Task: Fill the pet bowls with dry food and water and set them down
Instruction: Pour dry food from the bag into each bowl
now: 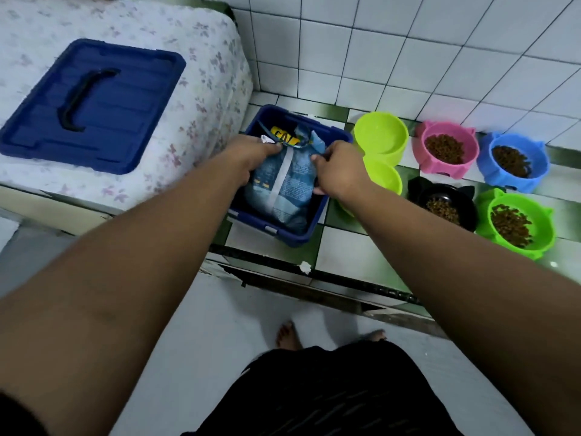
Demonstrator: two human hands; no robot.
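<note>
A blue bag of dry food (pixel 283 190) lies inside a dark blue storage box (pixel 317 212) on the tiled ledge. My left hand (pixel 251 155) grips the bag's folded top at the left, and my right hand (pixel 338 166) pinches its right edge. To the right stand a pink bowl (pixel 424 152), a blue bowl (pixel 485 162), a black bowl (pixel 468 215) and a green bowl (pixel 547 240), each holding brown kibble. Two lime-green bowls (pixel 380 136) hold no kibble; the nearer lime-green bowl (pixel 385 177) is partly hidden by my right hand.
The box's dark blue lid (pixel 91 105) with a black handle lies on a flower-patterned cover (pixel 204 73) at the left. A white tiled wall (pixel 408 42) rises behind the bowls. A dark step edge (pixel 330 278) runs below the ledge, and bare feet (pixel 287 336) stand on the pale floor.
</note>
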